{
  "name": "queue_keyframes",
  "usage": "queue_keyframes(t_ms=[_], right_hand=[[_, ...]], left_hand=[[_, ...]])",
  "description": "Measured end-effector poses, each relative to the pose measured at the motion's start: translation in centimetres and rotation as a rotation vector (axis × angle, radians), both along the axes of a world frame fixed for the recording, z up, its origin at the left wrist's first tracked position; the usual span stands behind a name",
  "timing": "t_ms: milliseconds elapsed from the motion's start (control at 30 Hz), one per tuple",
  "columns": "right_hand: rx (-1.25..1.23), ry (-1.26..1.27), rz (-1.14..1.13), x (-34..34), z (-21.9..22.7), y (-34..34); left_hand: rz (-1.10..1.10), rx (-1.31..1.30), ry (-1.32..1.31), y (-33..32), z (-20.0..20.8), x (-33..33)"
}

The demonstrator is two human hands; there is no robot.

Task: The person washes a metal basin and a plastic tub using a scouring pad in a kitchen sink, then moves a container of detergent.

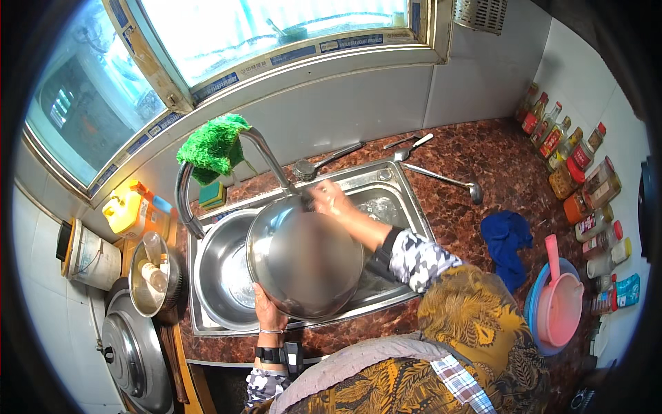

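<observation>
A large round piece of shiny steel (283, 238), a basin or a lid, is tilted over the double sink (207, 321). My left hand (269, 308) grips its near left rim, thumb on the upper side. Its middle is smeared, so I cannot tell its exact kind. My right hand (332, 200) is at its far right edge, close to the base of the curved faucet (269, 155). Motion blurs the fingers of that hand, and what they hold, if anything, does not show. Under the left part of the steel piece sits a steel bowl (224, 259) in the left basin.
Green mesh cloth (214, 146) hangs over the faucet. Behind the sink lie a sponge (212, 195), a round-headed scrubber (305, 170) and a ladle (476, 192). To the right are blue cloth (507, 245), a pink dipper (560, 308) and several jars (596, 224); a colander (141, 300) stands left.
</observation>
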State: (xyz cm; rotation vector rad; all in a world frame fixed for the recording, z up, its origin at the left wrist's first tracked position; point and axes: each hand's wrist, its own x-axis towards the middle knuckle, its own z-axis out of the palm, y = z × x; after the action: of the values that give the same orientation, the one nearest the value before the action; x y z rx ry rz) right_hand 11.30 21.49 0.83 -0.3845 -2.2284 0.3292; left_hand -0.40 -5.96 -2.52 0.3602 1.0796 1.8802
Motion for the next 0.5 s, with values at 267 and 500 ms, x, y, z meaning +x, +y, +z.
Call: queue_keyframes(t_ms=[267, 500], right_hand=[[0.119, -0.210, 0.420, -2.9, 5.2, -9.8], [-0.685, -0.427, 0.031, -6.5, 3.4, 2.6]], left_hand=[[0.033, -0.022, 0.041, 0.1, 2.6, 1.5], [0.085, -0.025, 0.179, -0.1, 1.9, 1.3]])
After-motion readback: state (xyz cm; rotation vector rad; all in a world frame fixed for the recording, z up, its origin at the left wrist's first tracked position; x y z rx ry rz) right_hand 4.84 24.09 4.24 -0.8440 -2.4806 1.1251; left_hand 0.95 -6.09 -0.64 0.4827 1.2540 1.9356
